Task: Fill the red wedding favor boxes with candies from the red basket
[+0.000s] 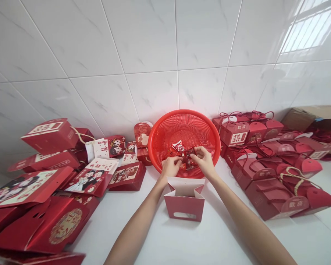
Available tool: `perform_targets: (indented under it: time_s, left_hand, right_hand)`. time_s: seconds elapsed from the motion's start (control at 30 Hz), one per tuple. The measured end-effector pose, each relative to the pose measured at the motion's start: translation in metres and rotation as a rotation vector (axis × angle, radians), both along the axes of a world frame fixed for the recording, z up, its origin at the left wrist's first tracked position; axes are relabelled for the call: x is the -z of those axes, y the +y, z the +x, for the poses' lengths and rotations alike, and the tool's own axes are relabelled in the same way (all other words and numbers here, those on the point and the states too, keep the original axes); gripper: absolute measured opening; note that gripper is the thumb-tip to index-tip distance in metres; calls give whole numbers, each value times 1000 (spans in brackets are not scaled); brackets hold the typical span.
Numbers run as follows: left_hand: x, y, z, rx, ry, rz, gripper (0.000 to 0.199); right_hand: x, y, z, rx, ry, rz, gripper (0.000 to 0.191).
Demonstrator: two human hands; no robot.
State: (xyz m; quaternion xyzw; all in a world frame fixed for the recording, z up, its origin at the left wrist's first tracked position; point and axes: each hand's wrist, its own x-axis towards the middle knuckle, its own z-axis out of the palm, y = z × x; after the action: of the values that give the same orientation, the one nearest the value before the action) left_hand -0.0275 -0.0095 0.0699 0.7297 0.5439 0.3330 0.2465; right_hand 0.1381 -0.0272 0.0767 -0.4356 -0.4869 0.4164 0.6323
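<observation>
A red plastic mesh basket [179, 125] holds several red-wrapped candies [178, 146]. Both of my hands reach over its near rim, side by side. My left hand [171, 166] is closed, its fingertips pressed together among the wrappers; what it grips is hard to make out. My right hand [204, 162] pinches a dark red wrapped candy [189, 154] between thumb and fingers. Between my forearms, in front of the basket, an open-topped red paper box [184, 209] stands upright on the white surface. It has a slot-shaped window in its front, and its inside is partly hidden.
Red gift boxes of various designs [57, 217] are piled at the left. Rows of closed red boxes with cord handles [267, 176] fill the right side. A cardboard carton [300, 119] stands at the far right. Behind everything rises a white tiled wall [151, 44].
</observation>
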Motion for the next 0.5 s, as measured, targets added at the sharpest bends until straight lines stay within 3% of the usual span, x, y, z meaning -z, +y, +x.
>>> perform_targets:
  time_s: [0.2, 0.5]
  left_hand:
    - [5, 9, -2, -9, -423, 0, 21]
    - [-1, 8, -4, -6, -559, 161, 30]
  right_hand:
    - [-2, -1, 0, -13, -16, -15, 32]
    - [-8, -3, 1, -30, -11, -30, 30]
